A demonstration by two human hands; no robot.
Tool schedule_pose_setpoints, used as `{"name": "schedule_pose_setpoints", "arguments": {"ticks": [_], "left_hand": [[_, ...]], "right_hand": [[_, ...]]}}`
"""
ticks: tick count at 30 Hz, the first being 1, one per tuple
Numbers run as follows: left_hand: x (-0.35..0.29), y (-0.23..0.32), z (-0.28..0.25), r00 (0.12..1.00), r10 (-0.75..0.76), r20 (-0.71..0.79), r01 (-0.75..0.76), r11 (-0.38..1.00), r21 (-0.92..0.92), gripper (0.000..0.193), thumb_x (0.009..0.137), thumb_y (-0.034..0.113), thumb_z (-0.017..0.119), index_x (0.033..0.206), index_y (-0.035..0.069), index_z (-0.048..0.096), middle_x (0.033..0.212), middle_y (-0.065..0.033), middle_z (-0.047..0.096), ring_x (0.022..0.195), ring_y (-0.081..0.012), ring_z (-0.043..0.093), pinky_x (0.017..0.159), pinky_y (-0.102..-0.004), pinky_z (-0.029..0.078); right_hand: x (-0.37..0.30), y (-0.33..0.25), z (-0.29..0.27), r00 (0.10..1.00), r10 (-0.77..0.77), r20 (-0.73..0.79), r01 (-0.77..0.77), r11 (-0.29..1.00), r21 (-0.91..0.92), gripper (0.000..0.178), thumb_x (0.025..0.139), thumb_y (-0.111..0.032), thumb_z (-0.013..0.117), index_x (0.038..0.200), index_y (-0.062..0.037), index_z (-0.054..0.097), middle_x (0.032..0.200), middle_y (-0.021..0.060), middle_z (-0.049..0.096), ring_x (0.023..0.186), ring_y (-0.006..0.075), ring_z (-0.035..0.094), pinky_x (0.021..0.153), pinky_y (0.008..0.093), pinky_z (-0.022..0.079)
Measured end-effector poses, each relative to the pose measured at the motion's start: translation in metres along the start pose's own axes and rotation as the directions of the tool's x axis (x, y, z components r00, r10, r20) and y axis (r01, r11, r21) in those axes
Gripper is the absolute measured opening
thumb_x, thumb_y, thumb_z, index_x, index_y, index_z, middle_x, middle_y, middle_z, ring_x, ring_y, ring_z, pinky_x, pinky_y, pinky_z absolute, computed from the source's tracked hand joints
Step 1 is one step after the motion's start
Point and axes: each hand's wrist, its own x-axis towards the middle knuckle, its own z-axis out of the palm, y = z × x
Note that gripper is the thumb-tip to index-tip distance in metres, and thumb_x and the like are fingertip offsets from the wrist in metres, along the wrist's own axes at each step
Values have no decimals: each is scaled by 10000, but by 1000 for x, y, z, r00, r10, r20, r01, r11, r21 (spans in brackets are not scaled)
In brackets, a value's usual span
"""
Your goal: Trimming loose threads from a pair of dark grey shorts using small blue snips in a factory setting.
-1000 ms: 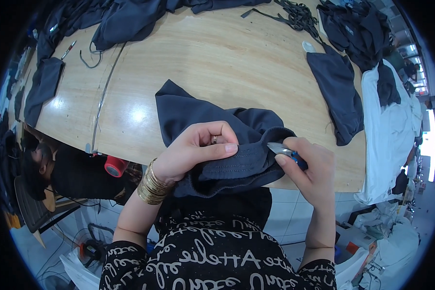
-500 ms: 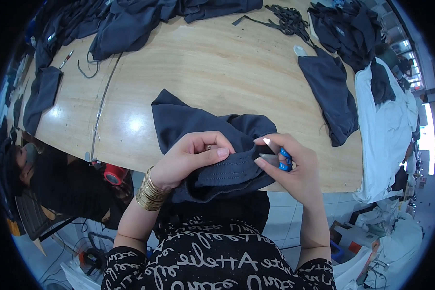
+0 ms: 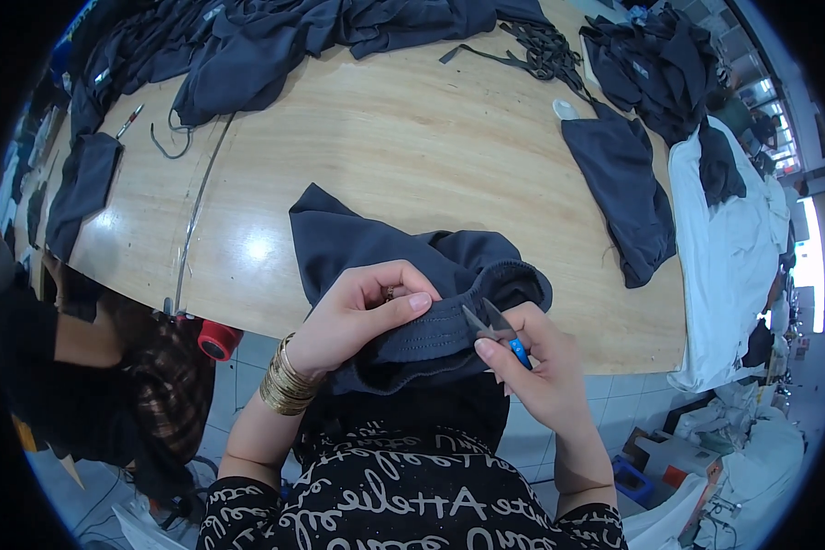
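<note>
A dark grey garment (image 3: 362,240) lies bunched at the table's near edge, its stitched, gathered waistband (image 3: 423,339) facing me. My left hand (image 3: 362,312) is closed on this band, thumb on top and fingers curled into the cloth. In my right hand (image 3: 545,376) I hold small thread snips (image 3: 491,323) with blue handles. Their pointed blades are spread apart and lie over the band's right part, close to my left fingertips. Whether the blades touch a thread is too small to tell.
More dark garments (image 3: 247,69) are heaped along the far side, beside a tangle of dark cords (image 3: 541,50). A folded dark piece (image 3: 619,188) and white cloth (image 3: 720,275) lie right. A pen (image 3: 130,121) lies far left. Another person (image 3: 92,385) is at the left, near a red device (image 3: 217,339).
My right hand has let go of the band's edge and moved down and slightly left. The snips have turned from within my palm to point at the band. The person at left has shifted.
</note>
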Motion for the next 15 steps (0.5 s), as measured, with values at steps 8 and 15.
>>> {"name": "schedule_pose_setpoints", "arguments": {"ticks": [8, 15], "left_hand": [[1, -3, 2, 1000, 16, -1, -16, 999, 38, 143, 918, 136, 569, 950, 4, 616, 834, 28, 608, 760, 0, 505, 698, -160, 425], [-1, -3, 2, 999, 38, -2, -38, 998, 43, 143, 915, 136, 575, 952, 3, 615, 845, 23, 613, 767, -2, 511, 701, -162, 427]], "right_hand": [[-1, -2, -1, 998, 47, 49, -47, 999, 4, 123, 867, -152, 634, 884, -56, 559, 597, -1, 481, 539, 62, 440, 499, 223, 339], [-2, -3, 0, 998, 49, 45, -48, 999, -17, 129, 869, -163, 633, 879, -60, 555, 598, 0, 479, 532, 70, 438, 495, 230, 338]]}}
